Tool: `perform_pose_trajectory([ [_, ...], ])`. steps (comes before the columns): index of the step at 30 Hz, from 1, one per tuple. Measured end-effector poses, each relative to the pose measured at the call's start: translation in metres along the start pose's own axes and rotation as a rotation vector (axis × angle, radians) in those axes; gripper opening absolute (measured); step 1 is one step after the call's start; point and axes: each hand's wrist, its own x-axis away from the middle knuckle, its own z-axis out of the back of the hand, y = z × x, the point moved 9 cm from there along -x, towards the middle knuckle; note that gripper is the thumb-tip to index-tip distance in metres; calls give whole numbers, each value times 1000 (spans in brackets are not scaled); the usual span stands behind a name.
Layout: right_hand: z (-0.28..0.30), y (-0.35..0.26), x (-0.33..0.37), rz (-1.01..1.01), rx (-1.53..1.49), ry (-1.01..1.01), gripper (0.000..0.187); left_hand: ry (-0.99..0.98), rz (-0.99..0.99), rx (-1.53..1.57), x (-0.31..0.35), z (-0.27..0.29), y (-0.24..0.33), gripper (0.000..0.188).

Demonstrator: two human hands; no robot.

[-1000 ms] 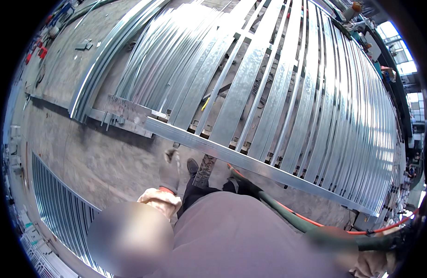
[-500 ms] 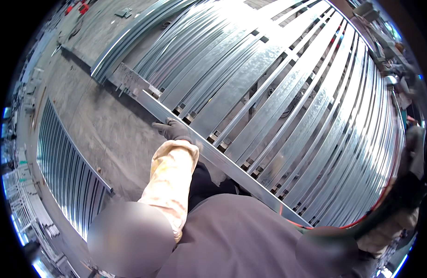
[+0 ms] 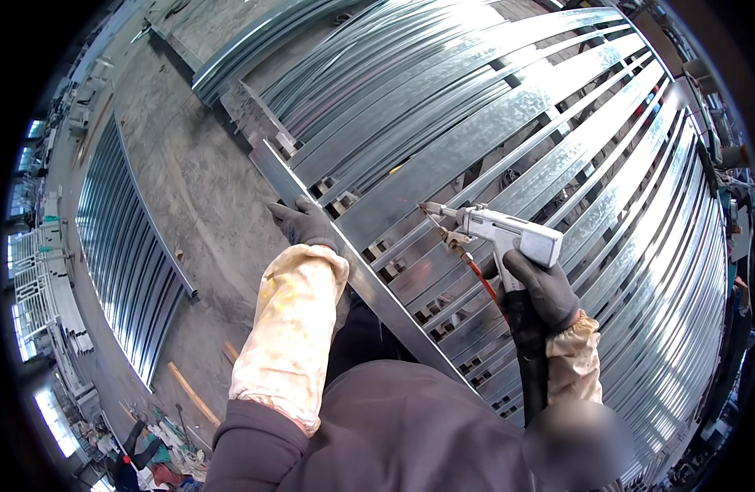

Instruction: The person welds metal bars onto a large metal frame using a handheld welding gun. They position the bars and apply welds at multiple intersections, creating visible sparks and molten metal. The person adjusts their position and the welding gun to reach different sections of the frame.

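My right hand [image 3: 545, 287], in a dark glove and pale cuff, is closed around the grip of a white-and-grey handheld welding gun [image 3: 517, 234]. Its pointed nozzle aims left, over a wide flat galvanized bar [image 3: 451, 176] of a large slatted metal panel; whether the tip touches the metal cannot be told. A brass fitting with an orange-red tube [image 3: 484, 285] hangs below the nozzle, and a thick black cable [image 3: 527, 353] runs down from the grip. My left hand [image 3: 302, 225], also dark-gloved, lies at the panel's near edge rail [image 3: 377, 299] with fingers stretched apart.
Bent metal profiles [image 3: 254, 49] lie beyond the panel's far left corner. A second slatted panel [image 3: 127, 254] rests on the concrete floor [image 3: 201, 221] to the left, near a wooden strip [image 3: 193, 394]. Small open-ended brackets line the rail between the bars.
My right hand has come in from the far right with the welding gun, now above the panel's near left part. My left hand stays by the rail; the view has shifted slightly.
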Motion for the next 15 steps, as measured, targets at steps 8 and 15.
perform_pose_trajectory([
  [8,47,-4,-16,91,-36,104,50,-217,-1121,-280,114,-13,94,99],
  [15,50,-12,-34,149,-38,127,41,-363,-1024,-491,117,-32,98,87],
])
